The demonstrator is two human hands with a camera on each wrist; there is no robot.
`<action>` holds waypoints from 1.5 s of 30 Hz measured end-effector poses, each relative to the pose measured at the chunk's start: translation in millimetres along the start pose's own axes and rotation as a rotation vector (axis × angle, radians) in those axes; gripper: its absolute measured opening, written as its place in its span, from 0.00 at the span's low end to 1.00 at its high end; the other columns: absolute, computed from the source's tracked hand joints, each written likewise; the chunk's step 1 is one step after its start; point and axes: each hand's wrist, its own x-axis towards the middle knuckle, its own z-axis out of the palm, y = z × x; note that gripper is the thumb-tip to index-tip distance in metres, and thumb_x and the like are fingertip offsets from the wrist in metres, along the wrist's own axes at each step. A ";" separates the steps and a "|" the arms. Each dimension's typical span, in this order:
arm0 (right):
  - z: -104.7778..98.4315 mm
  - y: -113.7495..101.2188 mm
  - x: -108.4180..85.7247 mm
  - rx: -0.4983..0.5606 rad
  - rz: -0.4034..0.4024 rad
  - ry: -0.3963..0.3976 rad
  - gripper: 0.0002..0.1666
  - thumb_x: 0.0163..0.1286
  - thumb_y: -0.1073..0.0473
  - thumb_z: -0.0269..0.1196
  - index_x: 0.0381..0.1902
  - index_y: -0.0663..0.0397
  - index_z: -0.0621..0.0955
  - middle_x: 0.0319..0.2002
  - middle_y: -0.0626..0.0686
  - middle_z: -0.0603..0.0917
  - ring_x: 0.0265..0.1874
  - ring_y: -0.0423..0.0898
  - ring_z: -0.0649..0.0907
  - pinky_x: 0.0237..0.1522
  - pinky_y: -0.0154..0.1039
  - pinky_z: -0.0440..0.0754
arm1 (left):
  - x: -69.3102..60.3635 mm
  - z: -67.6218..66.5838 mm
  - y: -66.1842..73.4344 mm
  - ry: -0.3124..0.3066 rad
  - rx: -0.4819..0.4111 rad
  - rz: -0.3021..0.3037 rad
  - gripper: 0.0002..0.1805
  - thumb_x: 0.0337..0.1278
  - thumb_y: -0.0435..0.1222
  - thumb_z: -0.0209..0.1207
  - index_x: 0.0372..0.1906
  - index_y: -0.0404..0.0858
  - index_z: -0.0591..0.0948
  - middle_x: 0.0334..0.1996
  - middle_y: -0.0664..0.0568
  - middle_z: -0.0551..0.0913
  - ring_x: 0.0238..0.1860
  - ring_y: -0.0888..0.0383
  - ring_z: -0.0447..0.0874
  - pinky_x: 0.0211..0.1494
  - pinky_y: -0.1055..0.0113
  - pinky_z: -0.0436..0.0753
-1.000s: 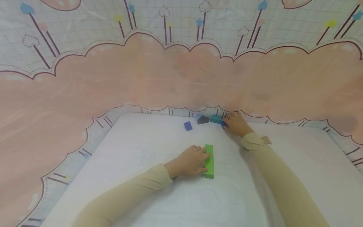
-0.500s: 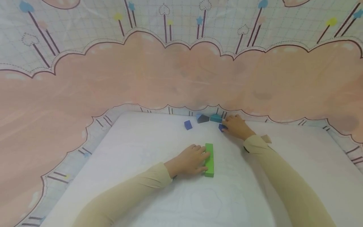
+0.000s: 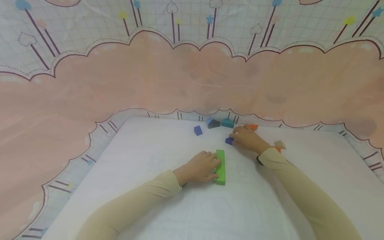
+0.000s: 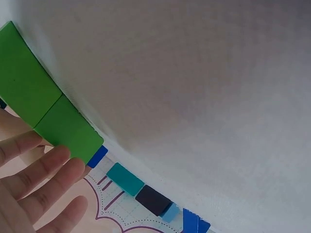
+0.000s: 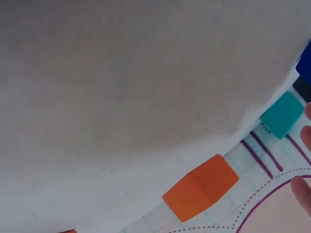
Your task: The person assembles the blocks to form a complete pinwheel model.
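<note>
In the head view, two green blocks [image 3: 220,171] lie end to end on the white surface. My left hand [image 3: 201,167] rests against their left side, fingertips touching the near faces. The left wrist view shows those fingers [image 4: 48,170] spread and fairly straight beside the green blocks [image 4: 68,128]. Farther back, my right hand [image 3: 247,138] holds a dark blue block [image 3: 229,141] at its fingertips, low over or on the surface. The right wrist view catches only several fingertips [image 5: 302,191] and a corner of the blue block [image 5: 306,65]; the contact itself is hidden.
Along the back edge stand a teal block [image 3: 227,123], a black block [image 3: 214,124] with a light blue one behind, and an orange block [image 3: 253,127]. Another blue block [image 3: 198,130] lies to their left. A wooden block [image 3: 280,144] and an orange piece [image 3: 278,149] lie beside the right sleeve.
My right hand has drawn the dark blue block from the back row toward the green blocks, uncovering the orange block behind. The left hand has stayed on the green blocks.
</note>
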 end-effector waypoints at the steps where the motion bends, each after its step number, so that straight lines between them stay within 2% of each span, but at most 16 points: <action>1: -0.5 -1.2 -0.2 0.005 -0.007 0.004 0.15 0.62 0.58 0.64 0.48 0.50 0.82 0.47 0.57 0.82 0.50 0.55 0.79 0.56 0.54 0.72 | -0.1 -0.4 -0.1 0.001 0.003 -0.001 0.28 0.63 0.58 0.47 0.60 0.45 0.69 0.54 0.50 0.75 0.55 0.55 0.75 0.60 0.61 0.73; 8: -3.5 -9.3 1.3 0.029 -0.047 0.020 0.16 0.58 0.60 0.67 0.46 0.48 0.83 0.46 0.56 0.83 0.49 0.54 0.80 0.52 0.53 0.74 | -0.6 -1.6 -0.2 -0.003 0.021 -0.002 0.28 0.63 0.58 0.47 0.59 0.45 0.69 0.53 0.51 0.75 0.54 0.56 0.75 0.58 0.62 0.73; 13: -4.2 -14.4 3.9 0.024 -0.050 -0.008 0.16 0.59 0.59 0.67 0.47 0.46 0.83 0.47 0.54 0.83 0.50 0.53 0.80 0.54 0.53 0.75 | -1.3 -2.8 -0.2 -0.004 0.018 -0.001 0.27 0.63 0.58 0.47 0.58 0.45 0.69 0.51 0.52 0.75 0.52 0.57 0.75 0.57 0.63 0.74; 21: -9.1 -22.4 5.0 0.065 -0.046 -0.048 0.18 0.61 0.57 0.66 0.50 0.45 0.82 0.50 0.53 0.82 0.52 0.52 0.79 0.57 0.51 0.75 | -1.5 -1.8 -0.1 -0.013 -0.005 -0.008 0.28 0.63 0.58 0.47 0.61 0.45 0.68 0.55 0.50 0.75 0.56 0.55 0.74 0.61 0.61 0.72; 30: -8.1 -24.3 5.5 0.013 0.016 -0.086 0.23 0.64 0.51 0.63 0.54 0.53 0.78 0.53 0.57 0.81 0.56 0.55 0.78 0.60 0.55 0.72 | -0.7 0.7 1.0 -0.012 -0.002 -0.009 0.29 0.64 0.58 0.46 0.61 0.45 0.68 0.55 0.51 0.75 0.56 0.56 0.74 0.61 0.61 0.72; 38: -2.3 -18.8 6.8 -0.087 -0.041 -0.042 0.22 0.64 0.47 0.61 0.48 0.55 0.79 0.49 0.57 0.82 0.53 0.55 0.78 0.58 0.54 0.73 | -0.7 0.0 2.0 -0.009 0.002 -0.014 0.29 0.64 0.58 0.46 0.61 0.45 0.68 0.56 0.51 0.74 0.56 0.56 0.74 0.61 0.61 0.72; 45: -0.3 -19.4 7.7 -0.043 -0.034 -0.067 0.21 0.64 0.48 0.61 0.49 0.55 0.78 0.50 0.57 0.81 0.54 0.54 0.78 0.58 0.54 0.73 | -0.3 1.2 1.8 -0.004 0.020 -0.008 0.29 0.64 0.58 0.46 0.61 0.45 0.68 0.55 0.51 0.75 0.56 0.56 0.74 0.60 0.62 0.73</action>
